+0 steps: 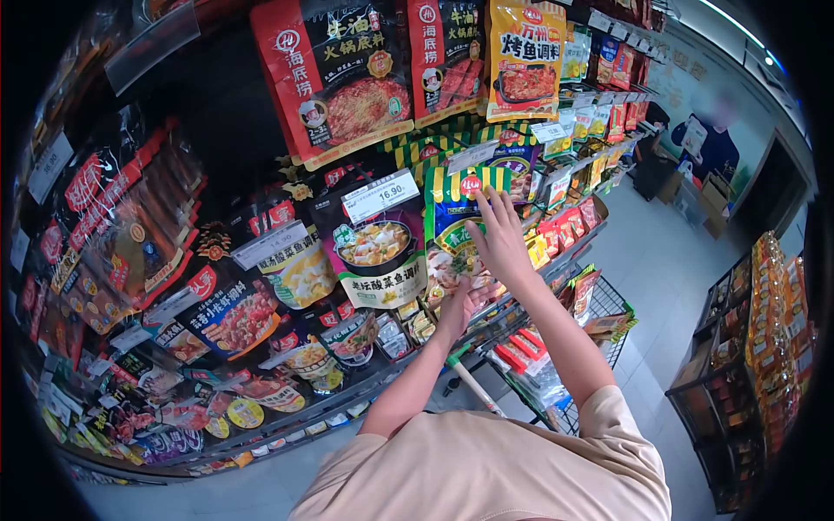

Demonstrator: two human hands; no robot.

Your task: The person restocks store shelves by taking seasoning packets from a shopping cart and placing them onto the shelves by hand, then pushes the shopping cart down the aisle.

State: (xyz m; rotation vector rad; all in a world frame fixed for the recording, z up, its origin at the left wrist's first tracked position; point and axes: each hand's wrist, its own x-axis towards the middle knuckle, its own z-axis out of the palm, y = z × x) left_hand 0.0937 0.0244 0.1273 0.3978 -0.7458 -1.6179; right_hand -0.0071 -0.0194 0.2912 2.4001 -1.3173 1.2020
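A green, yellow and blue seasoning packet (447, 227) hangs upright on the shelf rack. My right hand (501, 236) lies over its right side, fingers spread and pointing up. Lower down, my left hand (462, 306) is at the packet's bottom edge, palm up with the fingers apart. Whether either hand bears any of the packet's weight I cannot tell. Just left of it hangs a purple and white packet (380, 252) behind a 16.90 price tag (380, 196). A yellow packet (524, 65) and red hotpot packets (343, 82) hang above.
A shopping cart (618, 300) with packets in it stands close at my right. Beyond it are a display rack (717, 347) and the tiled aisle floor (638, 252). A person (708, 143) is at the far end, near cardboard boxes (714, 195). More hanging packets fill the left.
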